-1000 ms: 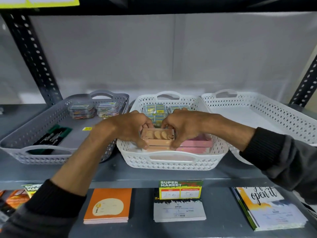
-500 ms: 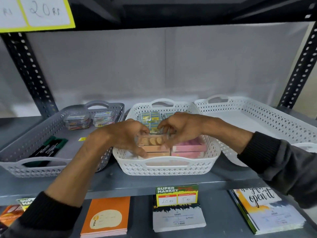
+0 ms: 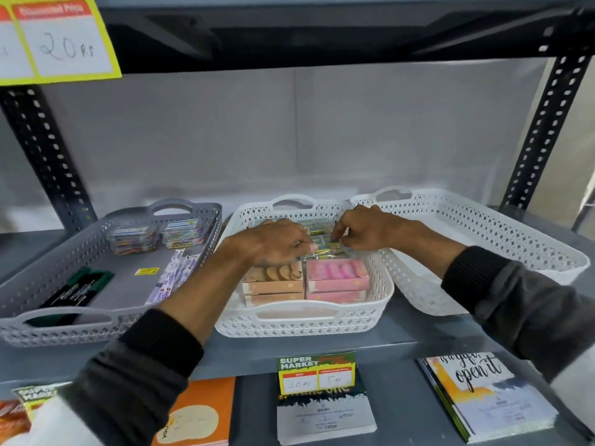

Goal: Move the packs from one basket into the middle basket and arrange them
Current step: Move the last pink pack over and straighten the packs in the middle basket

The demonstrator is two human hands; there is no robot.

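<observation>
Boxy orange packs [image 3: 273, 280] in lattice middle basket [image 3: 302, 323], left hand [image 3: 273, 243] and right hand [image 3: 363, 231] grip unclear

Single head view, close, facing forward-down at shelf [image 3: 289, 349] front; middle basket [image 3: 383, 284] centred.

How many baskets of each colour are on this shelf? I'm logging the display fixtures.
Grey basket: 1
White baskets: 2, the middle basket holding the packs and the right-hand one
Total: 3
</observation>
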